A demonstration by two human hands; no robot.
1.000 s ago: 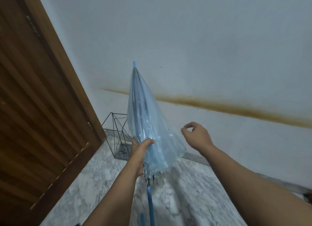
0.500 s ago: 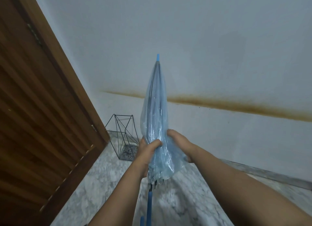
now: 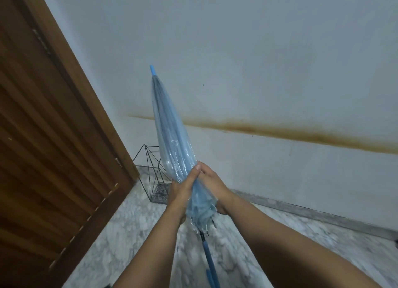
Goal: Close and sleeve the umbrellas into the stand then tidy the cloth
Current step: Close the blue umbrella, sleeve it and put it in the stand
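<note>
- I see no brand, label or writing I can read anywhere in the head view.
- My left hand is curled round the folded canopy of a pale blue, see-through umbrella, gripping it from the left side near the canopy's lower end.
- My right hand is wrapped round the same gathered canopy from the right, its fingertips meeting those of the left hand on the plastic.
- The umbrella is closed and held off the floor, tilted, with its solid blue tip pointing up and slightly left toward the wall.
- Below the hands the canopy's hem bunches loosely, and the short rib ends poke out there.
- The blue handle shaft runs down from the hem toward the lower edge of the view, where it is cut off.
- A black wire umbrella stand sits on the floor in the corner where the wall meets the door, just behind the canopy from this angle.
- I can make out a dark patterned base inside the stand; part of its inside is hidden by the umbrella.
- The floor is white and grey marble.
- A brown slatted wooden door fills the left side.
- The wall is pale, with a brownish stain band running across it.
</note>
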